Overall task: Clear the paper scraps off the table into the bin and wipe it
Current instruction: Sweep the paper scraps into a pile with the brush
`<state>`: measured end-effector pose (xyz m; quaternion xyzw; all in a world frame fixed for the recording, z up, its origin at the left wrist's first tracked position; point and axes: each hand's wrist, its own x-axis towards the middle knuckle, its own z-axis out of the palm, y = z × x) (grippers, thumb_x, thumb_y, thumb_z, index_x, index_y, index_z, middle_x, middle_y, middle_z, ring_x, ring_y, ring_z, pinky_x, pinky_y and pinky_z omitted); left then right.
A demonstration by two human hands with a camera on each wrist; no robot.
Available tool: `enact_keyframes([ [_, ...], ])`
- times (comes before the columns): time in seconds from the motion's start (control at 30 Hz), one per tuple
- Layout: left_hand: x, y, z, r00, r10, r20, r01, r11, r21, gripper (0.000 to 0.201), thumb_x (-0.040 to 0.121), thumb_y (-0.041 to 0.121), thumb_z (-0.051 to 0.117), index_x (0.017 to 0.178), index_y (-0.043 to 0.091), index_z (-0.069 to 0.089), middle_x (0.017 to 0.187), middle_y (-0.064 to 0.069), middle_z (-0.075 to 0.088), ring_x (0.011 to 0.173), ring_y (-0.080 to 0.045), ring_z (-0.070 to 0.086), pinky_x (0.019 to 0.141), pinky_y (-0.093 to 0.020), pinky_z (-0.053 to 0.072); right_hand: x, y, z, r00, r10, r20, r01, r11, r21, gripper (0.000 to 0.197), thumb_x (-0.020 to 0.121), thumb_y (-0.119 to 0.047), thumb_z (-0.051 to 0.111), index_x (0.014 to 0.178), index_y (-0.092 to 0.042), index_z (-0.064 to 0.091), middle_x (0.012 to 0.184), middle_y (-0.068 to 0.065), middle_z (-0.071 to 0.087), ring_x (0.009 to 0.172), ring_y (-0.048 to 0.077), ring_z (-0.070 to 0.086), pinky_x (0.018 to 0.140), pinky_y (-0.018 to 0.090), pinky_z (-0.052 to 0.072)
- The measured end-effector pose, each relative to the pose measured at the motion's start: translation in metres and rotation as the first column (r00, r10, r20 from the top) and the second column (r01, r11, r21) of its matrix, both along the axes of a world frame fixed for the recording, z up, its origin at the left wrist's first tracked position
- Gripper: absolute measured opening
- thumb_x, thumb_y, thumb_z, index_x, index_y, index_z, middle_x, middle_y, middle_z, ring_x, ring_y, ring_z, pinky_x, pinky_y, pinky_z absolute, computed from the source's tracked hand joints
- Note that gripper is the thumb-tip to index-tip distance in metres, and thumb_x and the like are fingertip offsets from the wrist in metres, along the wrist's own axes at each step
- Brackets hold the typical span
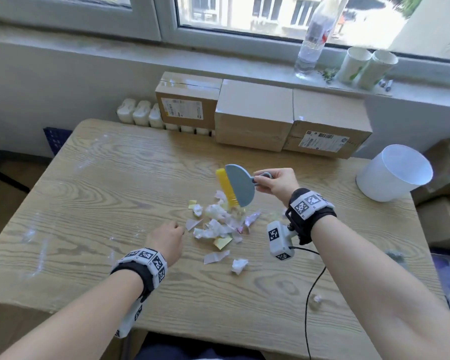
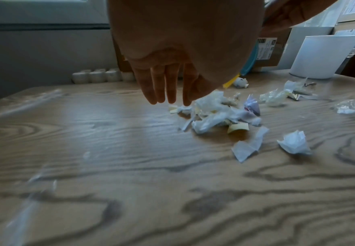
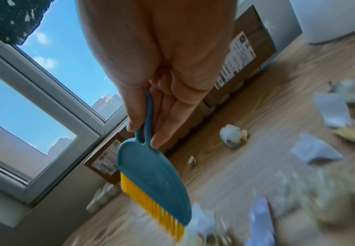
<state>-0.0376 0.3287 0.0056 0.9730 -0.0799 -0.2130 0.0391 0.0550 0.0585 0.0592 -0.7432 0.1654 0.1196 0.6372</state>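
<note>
A heap of white, pink and yellow paper scraps [image 1: 217, 222] [image 2: 218, 111] lies in the middle of the wooden table [image 1: 102, 193]. My right hand [image 1: 273, 181] pinches the looped handle of a small blue brush [image 1: 240, 184] [image 3: 153, 179] with yellow bristles, held tilted just above the far side of the heap. My left hand [image 1: 166, 239] [image 2: 166, 83] hovers at the left of the heap, fingers straight and pointing down, holding nothing. The white bin [image 1: 392, 172] [image 2: 323, 56] stands on the table's far right corner.
Three cardboard boxes [image 1: 252, 115] line the table's far edge, with white containers [image 1: 140, 114] to their left. A bottle [image 1: 313, 37] and two paper cups [image 1: 364, 66] stand on the windowsill. A black cable [image 1: 312, 289] runs from my right wrist across the near edge.
</note>
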Motion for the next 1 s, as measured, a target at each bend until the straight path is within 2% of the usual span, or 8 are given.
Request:
enact_keyframes([
  [0.17, 0.048, -0.021, 0.000, 0.996, -0.089, 0.012, 0.089, 0.996, -0.020, 0.028, 0.094, 0.017, 0.039, 0.115, 0.012, 0.054, 0.121, -0.005, 0.051, 0.104, -0.026, 0.053, 0.079, -0.035, 0.046, 0.037, -0.007, -0.002, 0.987, -0.005, 0.159, 0.071, 0.909, -0.411, 0.016, 0.086, -0.009, 0.064, 0.098, -0.005, 0.074, 0.097, 0.008, 0.072, 0.090, 0.020, 0.065, 0.083, 0.032, 0.054],
  [0.33, 0.088, -0.030, -0.016, 0.989, -0.147, 0.013, 0.148, 0.986, -0.082, 0.027, 0.092, 0.017, 0.041, 0.113, 0.010, 0.056, 0.123, -0.004, 0.051, 0.111, -0.024, 0.050, 0.085, -0.035, 0.046, 0.057, 0.008, -0.023, 0.951, 0.305, 0.054, -0.144, 0.590, -0.795, 0.030, 0.094, -0.011, 0.048, 0.118, -0.018, 0.064, 0.111, 0.012, 0.069, 0.101, 0.032, 0.063, 0.084, 0.037, 0.052],
  [0.47, 0.105, -0.026, -0.031, 0.987, -0.159, 0.008, 0.159, 0.982, -0.105, 0.027, 0.091, 0.015, 0.042, 0.113, 0.012, 0.057, 0.123, -0.001, 0.052, 0.110, -0.021, 0.051, 0.083, -0.035, 0.048, 0.066, 0.020, -0.048, 0.895, 0.439, -0.086, -0.281, 0.402, -0.872, 0.042, 0.094, 0.001, 0.038, 0.132, -0.013, 0.050, 0.144, 0.005, 0.046, 0.127, 0.021, 0.051, 0.097, 0.032, 0.044],
  [0.6, 0.106, -0.015, -0.035, 0.983, -0.166, 0.074, 0.177, 0.968, -0.179, 0.013, 0.081, 0.013, 0.064, 0.090, 0.005, 0.066, 0.101, -0.010, 0.063, 0.086, -0.029, 0.063, 0.062, -0.038, 0.053, 0.056, 0.027, -0.067, 0.881, 0.471, -0.048, -0.263, 0.403, -0.877, 0.034, 0.093, 0.001, 0.039, 0.124, -0.003, 0.054, 0.127, 0.013, 0.060, 0.114, 0.026, 0.059, 0.087, 0.035, 0.048],
  [0.7, 0.104, -0.006, -0.039, 0.989, -0.142, 0.038, 0.146, 0.977, -0.156, 0.018, 0.085, 0.012, 0.054, 0.098, 0.006, 0.064, 0.110, -0.009, 0.061, 0.097, -0.029, 0.059, 0.068, -0.039, 0.049, 0.032, 0.037, -0.078, 0.848, 0.525, 0.073, -0.180, 0.415, -0.892, 0.028, 0.081, 0.007, 0.047, 0.103, 0.003, 0.064, 0.101, 0.017, 0.069, 0.091, 0.029, 0.068, 0.074, 0.035, 0.056],
  [0.77, 0.105, -0.001, -0.040, 0.987, -0.154, 0.037, 0.158, 0.974, -0.165, 0.021, 0.086, 0.011, 0.051, 0.103, 0.006, 0.063, 0.114, -0.009, 0.060, 0.103, -0.029, 0.057, 0.073, -0.040, 0.049, 0.013, 0.043, -0.081, 0.793, 0.597, 0.118, -0.191, 0.429, -0.883, 0.032, 0.059, 0.011, 0.069, 0.090, 0.003, 0.070, 0.087, 0.015, 0.073, 0.075, 0.026, 0.072, 0.063, 0.031, 0.059],
  [0.83, 0.104, 0.000, -0.040, 0.985, -0.169, 0.024, 0.171, 0.973, -0.154, 0.023, 0.088, 0.012, 0.049, 0.106, 0.007, 0.062, 0.117, -0.009, 0.058, 0.107, -0.028, 0.055, 0.076, -0.040, 0.050, -0.009, 0.050, -0.088, 0.735, 0.663, 0.138, -0.211, 0.417, -0.884, 0.052, 0.042, 0.009, 0.082, 0.092, 0.001, 0.071, 0.089, 0.012, 0.074, 0.076, 0.023, 0.072, 0.065, 0.028, 0.059],
  [1.0, 0.100, -0.008, -0.037, 0.983, -0.185, 0.014, 0.184, 0.969, -0.163, 0.024, 0.089, 0.015, 0.050, 0.106, 0.005, 0.063, 0.118, -0.010, 0.058, 0.108, -0.028, 0.054, 0.078, -0.040, 0.051, -0.038, 0.059, -0.093, 0.722, 0.677, 0.143, -0.205, 0.406, -0.890, 0.044, 0.056, 0.009, 0.074, 0.098, 0.000, 0.070, 0.098, 0.016, 0.073, 0.085, 0.026, 0.072, 0.071, 0.034, 0.059],
])
